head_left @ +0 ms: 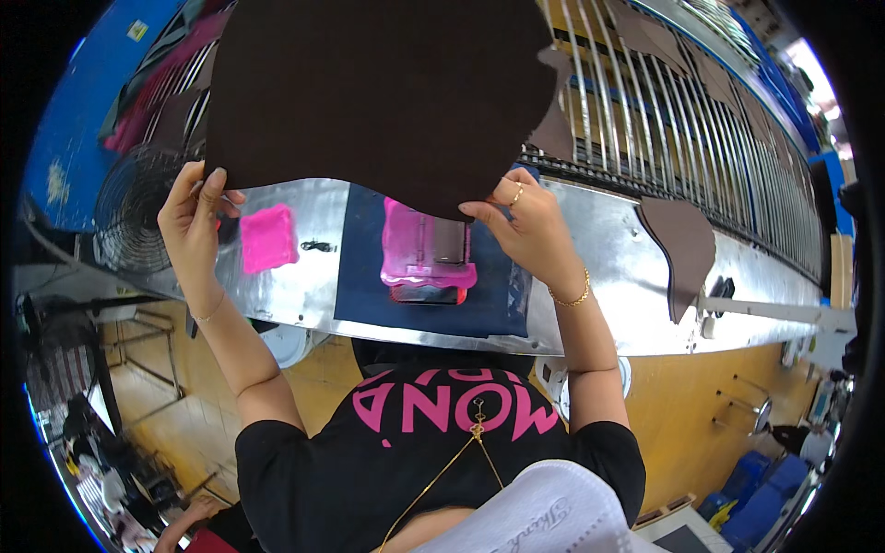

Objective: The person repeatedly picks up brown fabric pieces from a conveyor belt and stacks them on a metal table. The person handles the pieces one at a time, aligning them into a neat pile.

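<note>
A large dark brown sheet with curved edges point(369, 92), like a cut piece of leather or fabric, is held up in front of me and fills the top middle. My left hand point(195, 198) pinches its lower left corner. At the lower right corner, my right hand point(527, 221) grips it between thumb and fingers. Below the sheet, a pink-edged tray point(392, 241) with a grey block in it lies on a dark blue mat point(364, 300). A dark device with a red edge point(429, 295) pokes out beneath the tray. The sheet hides the mat's far part.
A pink square pad point(267, 238) and a small black item point(319, 246) lie on the metal table point(309, 198). Brown cut pieces point(680, 240) rest at the right near a pale bar point(784, 311). Behind runs a rack of metal rods point(682, 111); a wire-caged fan point(138, 212) stands left.
</note>
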The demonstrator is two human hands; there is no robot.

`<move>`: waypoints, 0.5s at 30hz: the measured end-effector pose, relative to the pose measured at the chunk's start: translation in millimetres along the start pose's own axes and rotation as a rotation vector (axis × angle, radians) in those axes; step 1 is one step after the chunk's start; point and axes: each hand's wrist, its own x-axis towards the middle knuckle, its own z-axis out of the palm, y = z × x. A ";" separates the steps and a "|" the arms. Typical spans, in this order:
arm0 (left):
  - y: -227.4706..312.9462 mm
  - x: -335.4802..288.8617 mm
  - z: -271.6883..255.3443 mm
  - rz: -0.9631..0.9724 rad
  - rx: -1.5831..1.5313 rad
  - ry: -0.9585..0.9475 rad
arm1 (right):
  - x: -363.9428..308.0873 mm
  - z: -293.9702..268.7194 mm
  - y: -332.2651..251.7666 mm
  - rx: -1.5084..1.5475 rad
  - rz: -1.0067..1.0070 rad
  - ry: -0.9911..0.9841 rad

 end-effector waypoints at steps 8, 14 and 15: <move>-1.1 -13.2 -32.6 -0.031 0.148 -0.042 | 5.9 25.4 -0.8 -0.074 -0.234 0.050; -15.5 -27.4 -12.6 -0.143 0.211 -0.323 | -22.3 1.3 8.6 -0.237 -0.184 0.028; -15.2 -28.0 -5.3 -0.148 0.227 -0.381 | -29.5 -5.1 10.0 -0.241 -0.140 0.016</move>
